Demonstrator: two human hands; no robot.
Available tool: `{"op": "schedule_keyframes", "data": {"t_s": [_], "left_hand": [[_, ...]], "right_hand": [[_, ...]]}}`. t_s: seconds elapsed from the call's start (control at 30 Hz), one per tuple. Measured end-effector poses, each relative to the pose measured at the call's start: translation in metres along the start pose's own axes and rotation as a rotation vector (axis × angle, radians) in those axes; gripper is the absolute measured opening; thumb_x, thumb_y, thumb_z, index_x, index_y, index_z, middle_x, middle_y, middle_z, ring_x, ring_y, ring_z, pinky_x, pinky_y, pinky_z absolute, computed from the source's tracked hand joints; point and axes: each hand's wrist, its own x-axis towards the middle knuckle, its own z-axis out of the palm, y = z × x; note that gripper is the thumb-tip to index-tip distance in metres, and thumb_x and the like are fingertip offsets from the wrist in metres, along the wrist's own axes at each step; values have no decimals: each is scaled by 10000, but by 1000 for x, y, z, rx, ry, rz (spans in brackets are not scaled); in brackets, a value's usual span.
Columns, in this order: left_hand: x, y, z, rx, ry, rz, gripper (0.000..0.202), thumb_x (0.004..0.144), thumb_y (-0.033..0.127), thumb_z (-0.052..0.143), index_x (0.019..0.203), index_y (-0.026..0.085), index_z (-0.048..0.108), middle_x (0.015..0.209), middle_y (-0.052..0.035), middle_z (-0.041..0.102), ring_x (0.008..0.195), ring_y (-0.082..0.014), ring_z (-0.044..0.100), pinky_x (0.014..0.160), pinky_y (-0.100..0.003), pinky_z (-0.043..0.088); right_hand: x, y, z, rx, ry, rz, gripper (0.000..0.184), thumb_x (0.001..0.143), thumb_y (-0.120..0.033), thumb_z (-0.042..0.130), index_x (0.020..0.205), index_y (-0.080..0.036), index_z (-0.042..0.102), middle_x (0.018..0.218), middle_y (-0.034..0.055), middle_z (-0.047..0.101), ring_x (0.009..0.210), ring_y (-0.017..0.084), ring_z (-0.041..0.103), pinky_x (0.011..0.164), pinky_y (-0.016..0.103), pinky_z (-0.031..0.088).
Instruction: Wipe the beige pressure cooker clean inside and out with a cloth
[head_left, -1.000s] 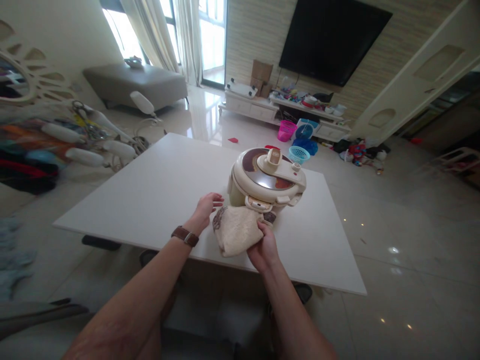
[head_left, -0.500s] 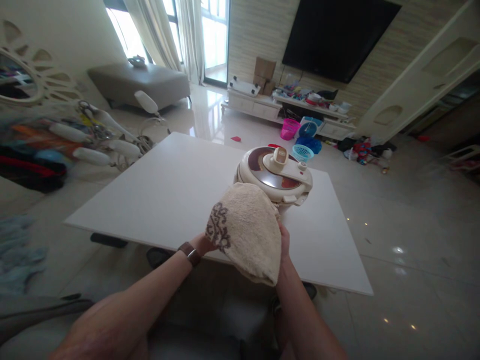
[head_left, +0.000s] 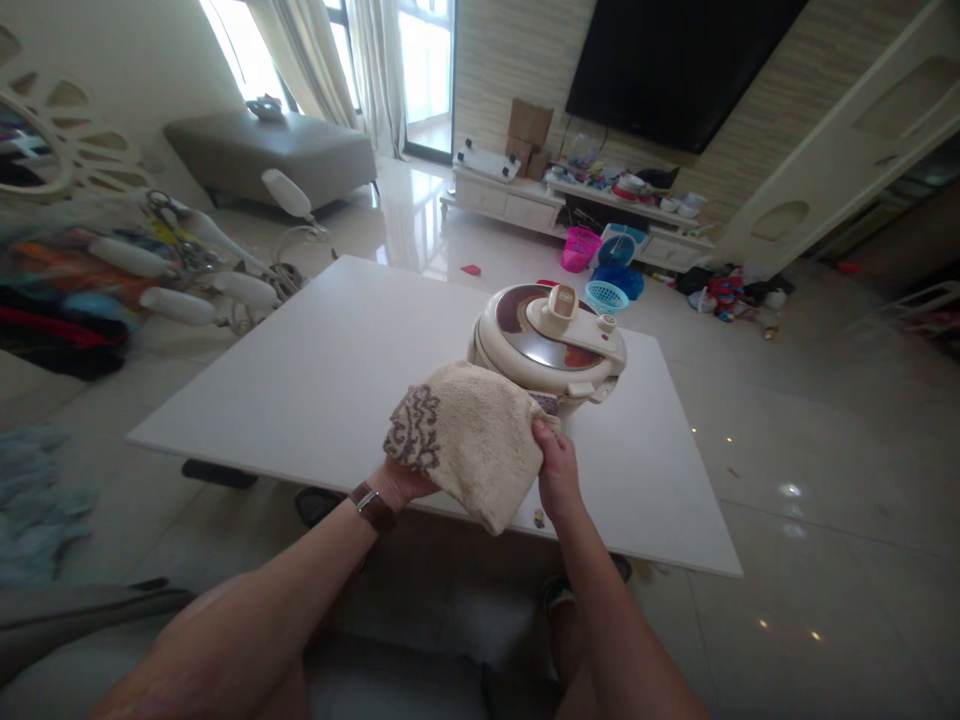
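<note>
Cloth (head_left: 484, 435) held in both hands (head_left: 559, 468) partly hides the cooker (head_left: 544, 370) on the table (head_left: 315, 370).

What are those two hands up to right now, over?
Left hand under beige cloth, fingers hidden. Right hand gripping its right edge. Cream cooker, lid on, just beyond on white table.

Daylight's flooding in through the glass door (head_left: 427, 70) at upper left, glaring off the tiled floor (head_left: 409, 225) and the cooker lid (head_left: 546, 349); I've got soft light on the cloth (head_left: 480, 430), murk beneath the table (head_left: 315, 370), and smeared, stretched edges on my feed.
</note>
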Motion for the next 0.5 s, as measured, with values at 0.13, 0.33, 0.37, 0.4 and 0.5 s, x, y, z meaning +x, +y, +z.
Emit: {"op": "schedule_keyframes", "data": {"t_s": [0.13, 0.33, 0.37, 0.4, 0.5], "left_hand": [[3, 15, -4, -82, -41, 69, 808, 741, 864, 470, 1148, 204, 698, 965, -152, 756, 1156, -409, 664, 895, -563, 554], [15, 49, -29, -215, -24, 331, 485, 892, 612, 464, 1137, 263, 695, 1213, -51, 741, 1215, -331, 622, 981, -509, 549], [17, 54, -31, -224, -24, 372, 456, 899, 577, 461, 1135, 260, 688, 1218, -41, 739, 1221, -323, 614, 997, -510, 541], [20, 58, -33, -226, -22, 403, 441, 898, 549, 459, 1136, 251, 682, 1204, -39, 742, 1221, -319, 611, 1008, -516, 535], [27, 63, -29, -203, 3, 431, 437, 847, 495, 482, 1123, 218, 678, 1113, -61, 757, 1193, -324, 627, 996, -533, 538]], "right_hand": [[6, 0, -10, -2, 246, -58, 402, 832, -572, 576, 735, -186, 629, 647, -7, 607, 597, 148, 563, 534, 258, 439], [24, -7, -23, 31, 467, -285, 397, 791, -407, 622, 1159, -259, 600, 1256, 31, 614, 1086, 174, 632, 778, 269, 515], [27, -7, -24, 47, 466, -301, 465, 791, -403, 623, 1237, -281, 576, 1332, 37, 584, 1154, 179, 613, 833, 287, 514], [29, -8, -25, 63, 463, -306, 519, 790, -401, 623, 1294, -296, 552, 1383, 42, 560, 1201, 184, 596, 882, 306, 509], [37, -7, -25, 138, 455, -265, 582, 779, -398, 611, 1347, -302, 527, 1451, 57, 532, 1271, 200, 573, 985, 363, 485]]}}
